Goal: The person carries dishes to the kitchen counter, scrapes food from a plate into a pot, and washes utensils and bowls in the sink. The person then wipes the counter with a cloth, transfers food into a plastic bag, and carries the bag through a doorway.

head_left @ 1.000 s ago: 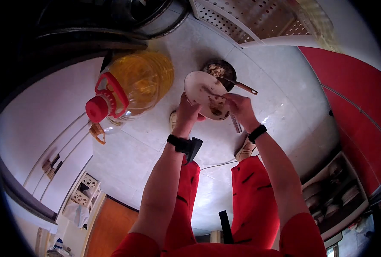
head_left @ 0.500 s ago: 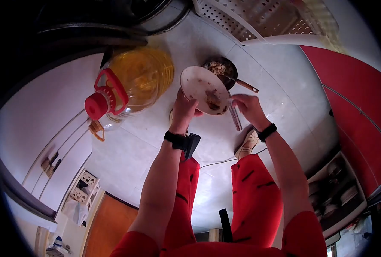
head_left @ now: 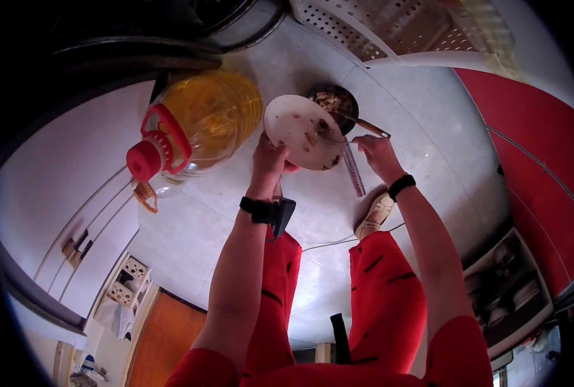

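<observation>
Step in hand, by my reading: thin utensil [head_left: 346, 141] put to the food scraps [head_left: 323, 128] on a white plate [head_left: 286, 119]. Next move calls for a firm rim grip, light pressure from the utensil, and the plate kept level enough not to shed scraps.

Plate: held at 12 o'clock in the view, above the floor [head_left: 422, 161].

Hands: left hand [head_left: 269, 161] at the plate's 8 o'clock, closed on the rim, thumb above, fingers mostly hidden beneath. Right hand [head_left: 378, 157] at about 4 o'clock, fingertips pinched on the utensil's end; its type too small to tell.

Count: one plate, one utensil, one dark pan [head_left: 351, 103] at the plate's 2 o'clock, holding cooked food [head_left: 329, 101]. Plate overlaps pan in view; contact unclear. One brown handle [head_left: 372, 128] there, the pan's or a tool's, cannot tell. One large oil jug [head_left: 219, 122], red-capped, at 9 o'clock. One narrow patterned strip [head_left: 353, 173] at 4. Two black wristbands [head_left: 401, 187], one per wrist.
</observation>
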